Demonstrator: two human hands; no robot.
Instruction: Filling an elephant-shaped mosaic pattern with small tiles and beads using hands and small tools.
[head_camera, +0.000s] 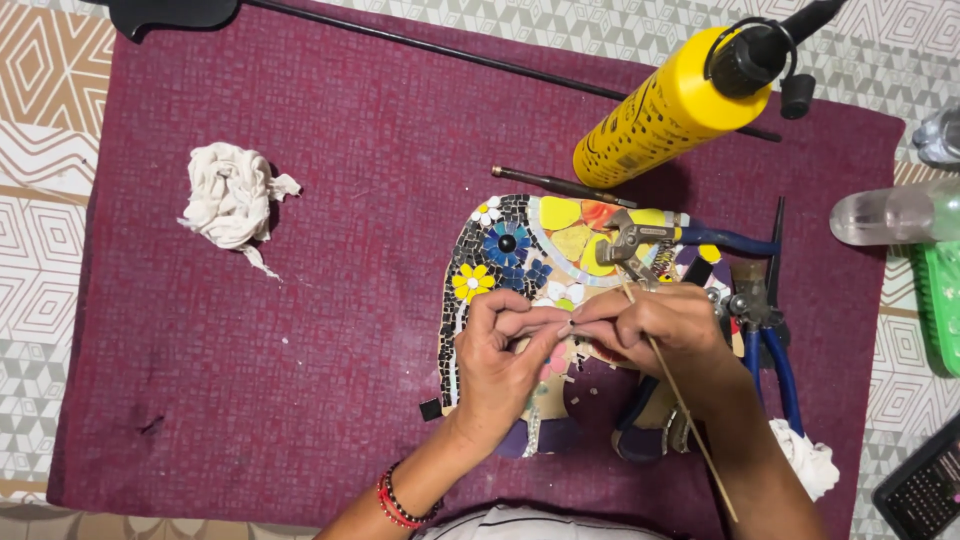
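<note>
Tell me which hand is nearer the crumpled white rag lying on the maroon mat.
Left. The left hand lies right of and below the rag, well apart from it; the right hand is farther right still.

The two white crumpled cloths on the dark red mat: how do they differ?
The white crumpled cloth at upper left lies fully in view, far from both hands; the white cloth at lower right is partly hidden under the right forearm. The first looks larger and bunched; the second shows only a small part. Both rest on the dark red mat.
</note>
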